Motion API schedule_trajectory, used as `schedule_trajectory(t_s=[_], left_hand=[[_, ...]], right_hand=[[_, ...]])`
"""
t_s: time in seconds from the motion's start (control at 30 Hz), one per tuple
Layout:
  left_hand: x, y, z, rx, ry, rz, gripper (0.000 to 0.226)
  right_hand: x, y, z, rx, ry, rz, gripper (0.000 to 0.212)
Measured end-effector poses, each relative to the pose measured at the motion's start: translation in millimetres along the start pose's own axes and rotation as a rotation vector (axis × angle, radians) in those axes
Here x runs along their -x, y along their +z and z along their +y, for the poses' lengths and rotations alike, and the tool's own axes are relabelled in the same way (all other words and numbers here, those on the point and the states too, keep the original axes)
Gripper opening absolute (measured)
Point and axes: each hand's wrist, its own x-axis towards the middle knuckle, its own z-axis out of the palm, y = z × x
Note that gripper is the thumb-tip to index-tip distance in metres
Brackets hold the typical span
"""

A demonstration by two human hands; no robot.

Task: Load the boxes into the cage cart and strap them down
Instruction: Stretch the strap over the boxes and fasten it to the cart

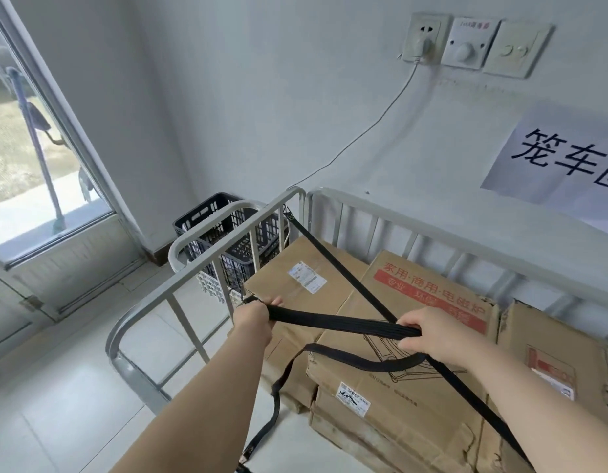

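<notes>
Several brown cardboard boxes (pixel 408 380) lie stacked inside the grey metal cage cart (pixel 207 268). One black strap (pixel 336 264) runs taut and diagonal from the cart's far left corner across the boxes toward the near right. A second black strap (pixel 333 320) stretches between my hands above the boxes. My left hand (pixel 255 319) grips its left end beside the cart's left rail. My right hand (pixel 432 332) grips its other end where the two straps cross. A loose tail (pixel 278 404) of strap hangs down toward the floor.
A dark plastic crate (pixel 227 230) stands in the corner behind the cart's left rail. Wall sockets (pixel 466 42) with a plugged cable sit above, and a paper sign (pixel 562 158) hangs at right. A glass door (pixel 33 148) is at left over pale tiled floor (pixel 57 404).
</notes>
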Motion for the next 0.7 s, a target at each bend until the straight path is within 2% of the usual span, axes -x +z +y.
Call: schedule_trajectory(t_s=[0.1, 0.33, 0.7], left_hand=[[-20.7, 7.4, 10.6, 0.022, -0.011, -0.036, 0.037], [-103.8, 39.7, 44.5, -0.107, 0.033, -0.049, 0.033], [-234.4, 86.6, 95.2, -0.130, -0.078, -0.002, 0.031]], right_hand=[[-18.5, -2.9, -16.5, -0.060, 0.002, 0.021, 0.006], [-97.2, -1.5, -54.0, -0.153, 0.008, -0.043, 0.008], [-214.4, 21.4, -85.7, -0.198, 0.085, -0.087, 0.012]])
